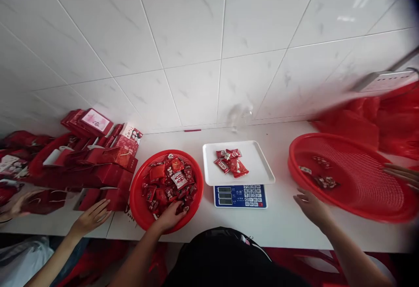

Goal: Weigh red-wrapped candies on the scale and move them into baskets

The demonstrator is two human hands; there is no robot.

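Along the near edge of the white surface (281, 223), the left hand (172, 217) is down in a round red basket (135, 199) heaped with small red packets (179, 180); its fingers curl among them, and whether they grip one I cannot tell. Well apart from it, the right hand (310, 206) is empty, fingers parted, just beside the rim of a wide red basket (376, 178) that has a few packets at its left end. At the far left, a co-worker's two hands (93, 218) are at a group of red boxes (121, 186). Between the baskets, the scale's blue panel (240, 196) faces the person, with three displays and a keypad. Beyond it, several red packets (234, 165) lie loosely grouped on the white tray (209, 165). At the right, another person's hand (404, 175) is by the wide basket. Farther off, red bags (386, 121) lie heaped near the tiled wall (193, 90).
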